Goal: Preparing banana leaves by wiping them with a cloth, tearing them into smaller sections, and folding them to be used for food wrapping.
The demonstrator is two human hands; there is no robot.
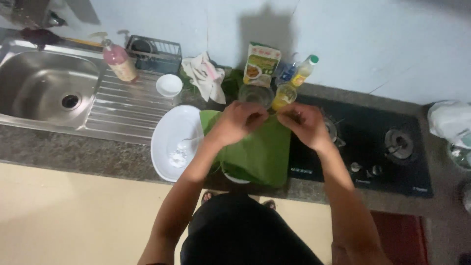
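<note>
A large green leaf (257, 154) lies draped over a round white dish (236, 178) at the counter's front edge. My left hand (239, 121) pinches the leaf's far edge near its left corner. My right hand (304, 123) grips the same far edge a little to the right. Both hands have fingers closed on the leaf. Left of the leaf sits a big white oval plate (169, 132) with a spoon (189, 142) and some white powder (178, 158) in it.
Steel sink (46, 86) and drainboard at left, with a pink soap bottle (119, 61), small white bowl (169, 85) and crumpled cloth (204, 74). Behind the leaf stand a glass bowl (255, 94), a food packet (261, 64) and an oil bottle (304, 70). Black gas hob (363, 147) at right.
</note>
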